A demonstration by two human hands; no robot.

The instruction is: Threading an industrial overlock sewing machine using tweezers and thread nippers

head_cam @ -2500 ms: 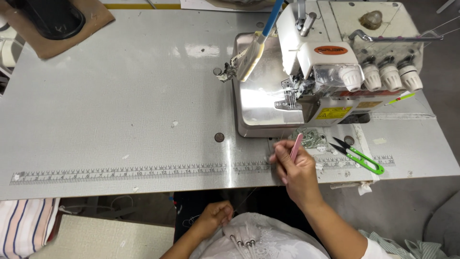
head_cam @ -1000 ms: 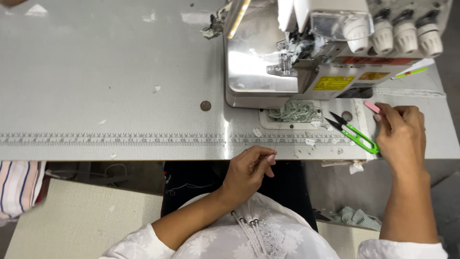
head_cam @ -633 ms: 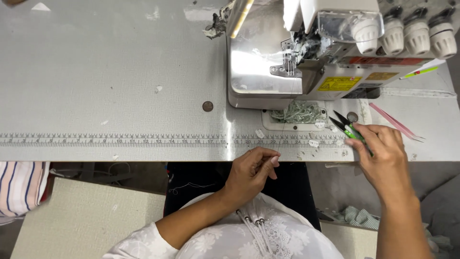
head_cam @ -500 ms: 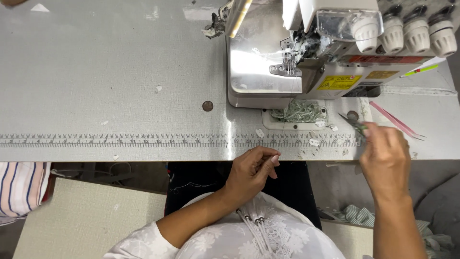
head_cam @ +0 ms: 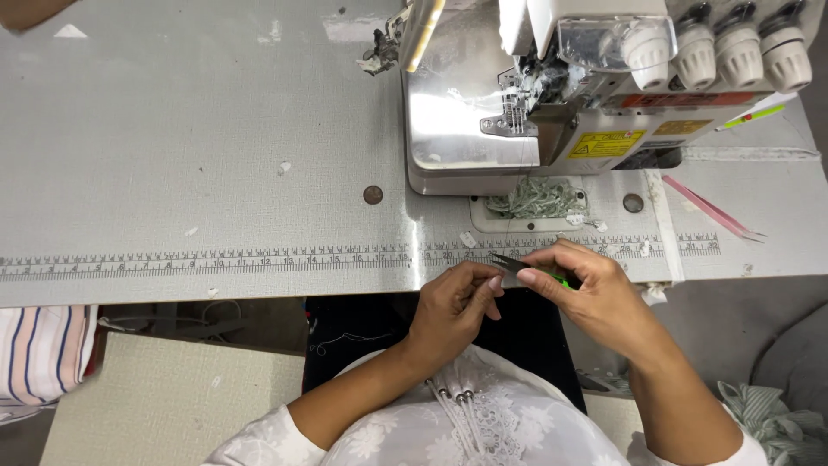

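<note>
One big grey laminate sewing table [head_cam: 172, 129] fills the view, with one white-and-metal overlock sewing machine [head_cam: 552, 95] sitting at its far right corner, three white tension knobs along the top. A single printed measuring strip [head_cam: 207, 257] runs along the near edge. One pale green tangle of thread scraps [head_cam: 539, 197] lies just in front of the machine, and one pink pair of tweezers [head_cam: 711, 210] rests toward the right edge, well apart from the hands. Two hands meet right at the near edge. The right hand [head_cam: 595, 298] is closed around one small pair of green-handled thread snips [head_cam: 526, 267], long axis roughly left-right, dark blades pointing left. The left hand [head_cam: 453, 306] is curled, fingertips pinched together just beside the blade tips; can't tell whether there's a thread in there.
</note>
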